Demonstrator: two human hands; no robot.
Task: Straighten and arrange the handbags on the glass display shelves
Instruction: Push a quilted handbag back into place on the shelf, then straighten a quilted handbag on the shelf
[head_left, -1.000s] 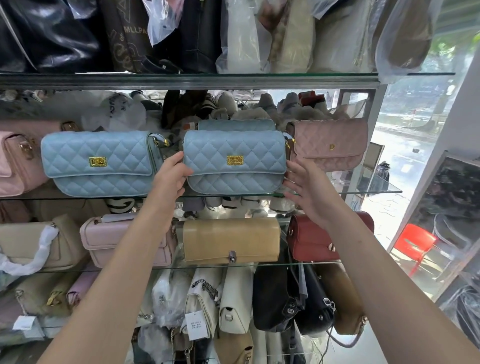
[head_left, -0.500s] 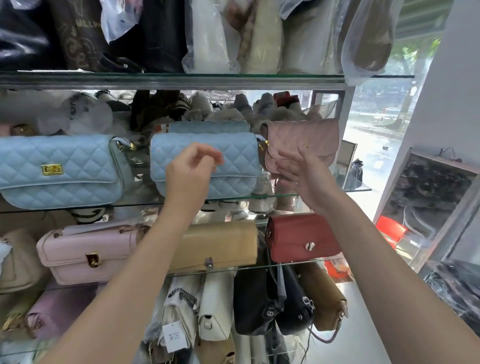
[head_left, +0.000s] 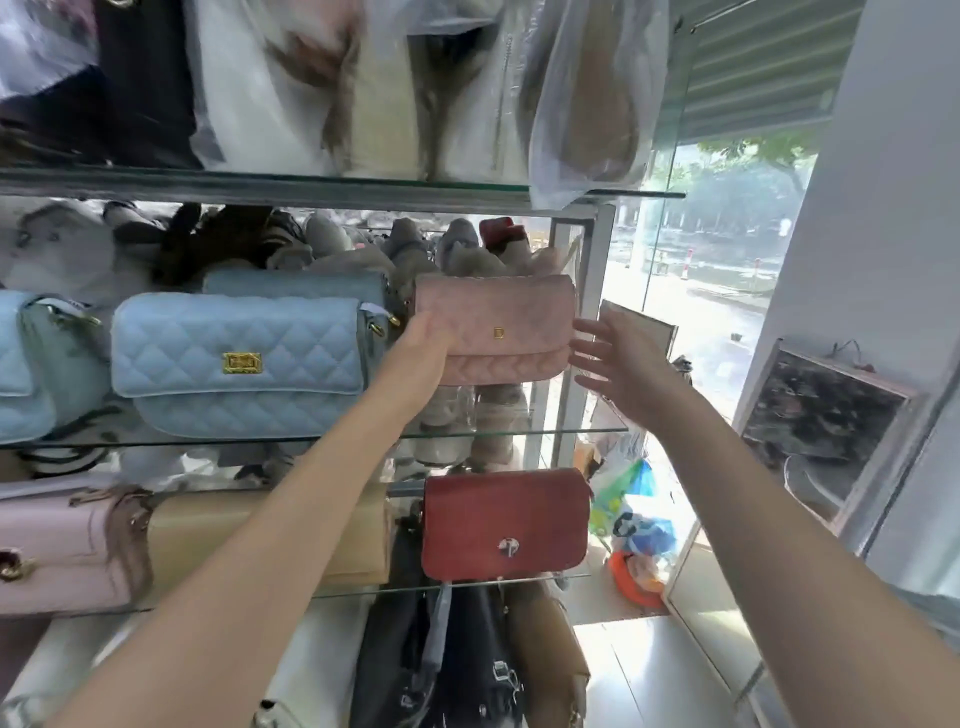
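**A:** Head view. Where do we find the pink bag (head_left: 498, 327)?

**B:** At the right end of the middle shelf (head_left: 571, 431), just beside the blue bag (head_left: 239, 364). Its long axis runs level, left to right. We cannot tell whether its base rests on the glass.

**A:** The hands?

**B:** The left hand (head_left: 426, 345) holds the bag's left end, fingers curled round it. The right hand (head_left: 618, 364) is spread and holds nothing. It sits just off the right end, apart from it as far as we see.

**A:** Our judgement?

**B:** The bag lies between both hands. The right hand need only close leftward on the free end to square it.
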